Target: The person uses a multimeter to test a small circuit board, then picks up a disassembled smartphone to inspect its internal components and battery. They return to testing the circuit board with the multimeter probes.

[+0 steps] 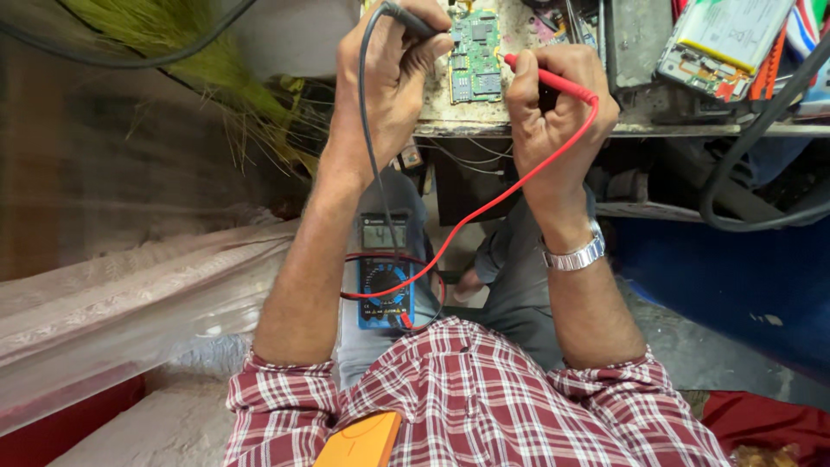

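A green circuit board [475, 57] lies on the worn workbench [484, 128] at the top of the view. My left hand [391, 73] grips a black test probe [413, 19] whose tip touches the board's left edge. My right hand [553, 108] grips a red test probe [548, 79] with its tip at the board's right edge. The black lead [367, 156] and the red lead [484, 212] run down to a blue multimeter [384, 272] resting on my lap. A metal watch [574, 256] sits on my right wrist.
A dismantled phone with its battery [724, 39] lies on the bench at the right, among tools and thick black cables [735, 169]. A grass broom [181, 52] leans at the upper left. Plastic-covered fabric [130, 294] lies at the left. An orange object [361, 441] sticks out of my shirt pocket.
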